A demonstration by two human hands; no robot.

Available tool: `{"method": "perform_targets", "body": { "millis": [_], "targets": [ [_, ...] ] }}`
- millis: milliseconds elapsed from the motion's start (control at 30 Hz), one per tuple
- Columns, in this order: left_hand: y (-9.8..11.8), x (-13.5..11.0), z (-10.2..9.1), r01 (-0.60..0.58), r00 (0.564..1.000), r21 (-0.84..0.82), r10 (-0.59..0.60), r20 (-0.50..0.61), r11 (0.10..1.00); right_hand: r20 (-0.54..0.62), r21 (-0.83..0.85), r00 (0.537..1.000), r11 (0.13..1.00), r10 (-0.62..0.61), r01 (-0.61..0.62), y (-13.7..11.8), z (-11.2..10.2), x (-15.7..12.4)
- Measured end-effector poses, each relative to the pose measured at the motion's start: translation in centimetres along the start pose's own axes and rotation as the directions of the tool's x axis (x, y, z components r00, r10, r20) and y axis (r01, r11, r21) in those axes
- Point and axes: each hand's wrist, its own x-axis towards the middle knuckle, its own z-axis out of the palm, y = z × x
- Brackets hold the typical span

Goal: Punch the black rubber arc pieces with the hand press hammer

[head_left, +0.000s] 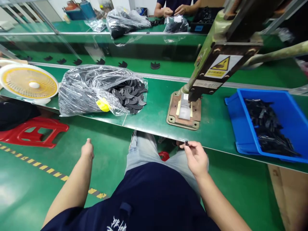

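Observation:
My right hand [195,156] hovers just below the green table's front edge [154,130], pinching a small black piece [186,143] between thumb and fingers. It is a little below and in front of the press's metal base plate [184,111]. My left hand [87,149] hangs out to the left over the green floor, fingers curled in, nothing visible in it. A clear plastic bag [96,90] spilling black curved parts lies on the table above my left hand.
A blue bin [243,125] of black parts sits at the right. The press arm [223,61] rises over the plate. A yellow fan [29,82] and red stool [33,131] are at left. Across the conveyor another person's hands [174,11] work beside more bags.

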Motion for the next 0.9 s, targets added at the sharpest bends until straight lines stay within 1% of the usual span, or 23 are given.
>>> {"method": "perform_targets", "body": {
  "millis": [33,67,100,133,167,200,267,300,367,467,567,633,667,733,800,867,900],
  "targets": [
    [-0.4,-1.4,1.6,0.089,0.995,-0.129,-0.082,0.060,0.988,0.029,0.003,1.000,1.000,0.007,-0.007,0.0,0.3,0.3],
    [-0.5,-2.9,3.4,0.142,0.975,-0.262,-0.089,0.204,0.955,0.054,0.006,0.998,1.000,0.011,-0.012,-0.2,0.6,0.7],
    [-0.4,-4.6,5.4,0.189,0.931,-0.361,-0.050,0.363,0.913,0.072,0.010,0.997,1.000,0.014,-0.015,-0.4,0.9,1.0],
    [-0.3,-6.4,7.3,0.240,0.866,-0.415,0.000,0.500,0.878,0.082,0.015,0.996,1.000,0.016,-0.017,-0.6,1.3,1.2],
    [0.0,-8.2,9.1,0.293,0.790,-0.438,0.043,0.612,0.850,0.088,0.021,0.996,1.000,0.017,-0.019,-0.9,1.6,1.4],
    [0.3,-9.9,10.7,0.353,0.721,-0.431,0.052,0.691,0.831,0.090,0.025,0.996,0.999,0.018,-0.020,-1.2,1.9,1.5],
    [0.7,-13.0,13.1,0.435,0.621,-0.394,0.047,0.783,0.809,0.087,0.027,0.996,0.999,0.020,-0.023,-1.7,2.4,1.5],
    [0.8,-14.4,13.9,0.464,0.586,-0.373,0.037,0.809,0.804,0.084,0.025,0.996,0.999,0.020,-0.023,-1.9,2.5,1.5],
    [0.8,-16.6,14.9,0.501,0.531,-0.328,0.015,0.847,0.801,0.076,0.016,0.997,1.000,0.018,-0.019,-2.0,2.5,1.2],
    [0.7,-19.0,15.4,0.535,0.440,-0.227,-0.039,0.897,0.814,0.052,-0.005,0.999,1.000,0.008,-0.008,-2.0,2.0,0.8],
    [0.9,-20.9,15.8,0.535,0.318,-0.112,-0.077,0.945,0.837,0.015,-0.044,1.000,0.999,-0.009,0.009,-2.0,1.5,0.3],
    [1.2,-22.6,16.7,0.520,0.232,-0.053,-0.082,0.969,0.853,-0.018,-0.085,0.999,0.996,-0.035,0.034,-2.4,1.3,0.1],
    [1.4,-23.7,17.5,0.512,0.186,-0.027,-0.081,0.979,0.859,-0.038,-0.111,0.998,0.992,-0.058,0.053,-2.7,1.3,0.0],
    [1.6,-26.9,19.5,0.494,0.086,0.024,-0.076,0.993,0.869,-0.082,-0.174,0.989,0.979,-0.127,0.111,-3.4,1.1,-0.1],
    [1.7,-31.0,21.9,0.462,-0.017,0.062,-0.061,0.998,0.885,-0.131,-0.248,0.968,0.952,-0.216,0.179,-3.9,0.5,-0.1],
    [1.5,-35.3,24.1,0.409,-0.078,0.022,0.010,0.997,0.912,-0.196,-0.332,0.933,0.916,-0.301,0.226,-3.9,-1.1,-0.2],
    [1.4,-37.1,25.0,0.365,-0.119,0.003,0.043,0.992,0.931,-0.237,-0.378,0.912,0.896,-0.336,0.232,-3.7,-2.3,-0.2]
  ]
}}
